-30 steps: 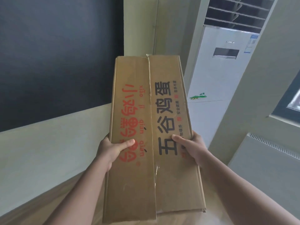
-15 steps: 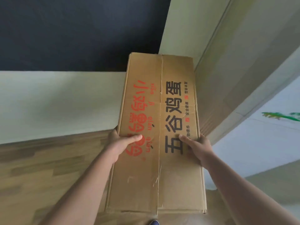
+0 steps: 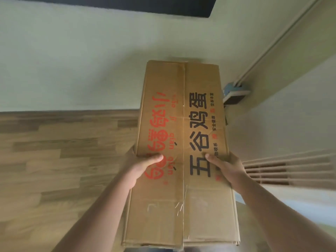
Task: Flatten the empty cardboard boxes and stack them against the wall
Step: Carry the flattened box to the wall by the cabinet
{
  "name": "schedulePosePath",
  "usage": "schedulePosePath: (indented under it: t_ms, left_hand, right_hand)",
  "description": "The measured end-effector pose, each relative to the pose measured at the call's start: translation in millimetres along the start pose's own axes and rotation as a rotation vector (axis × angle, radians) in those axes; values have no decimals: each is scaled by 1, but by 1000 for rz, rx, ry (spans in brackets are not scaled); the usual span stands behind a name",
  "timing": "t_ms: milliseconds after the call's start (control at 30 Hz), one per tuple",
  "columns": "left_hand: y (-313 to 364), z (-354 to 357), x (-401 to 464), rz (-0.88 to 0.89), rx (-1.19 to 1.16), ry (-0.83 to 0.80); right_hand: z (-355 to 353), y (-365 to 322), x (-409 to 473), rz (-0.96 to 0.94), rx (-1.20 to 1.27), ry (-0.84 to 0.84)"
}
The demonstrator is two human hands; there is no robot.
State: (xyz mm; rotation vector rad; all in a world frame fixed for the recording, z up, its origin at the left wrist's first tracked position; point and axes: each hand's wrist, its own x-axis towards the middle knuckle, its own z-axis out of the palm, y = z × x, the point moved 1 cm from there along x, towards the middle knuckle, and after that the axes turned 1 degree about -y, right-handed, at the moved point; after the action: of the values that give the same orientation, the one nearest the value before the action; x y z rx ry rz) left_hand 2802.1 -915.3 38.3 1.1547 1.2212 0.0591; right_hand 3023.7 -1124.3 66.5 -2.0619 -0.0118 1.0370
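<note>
Holding the flat box (image 3: 181, 142) up in the air near the wall (image 3: 81, 60), left hand (image 3: 141, 168) and right hand (image 3: 227, 168) each pinching a side edge, thumbs on top, and maybe slipping and dropping it, or leaning it too straight so it falls.
</note>
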Motion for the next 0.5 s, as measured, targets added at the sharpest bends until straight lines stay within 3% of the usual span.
schedulePosePath:
  t_ms: [233,500]
  left_hand:
    - [-61,22,115,-140,26,87]
    - [-129,66,238,-164,30,113]
  right_hand:
    - [32,53,145,59,-65,-143]
    - [62,130,290,155,-112,-164]
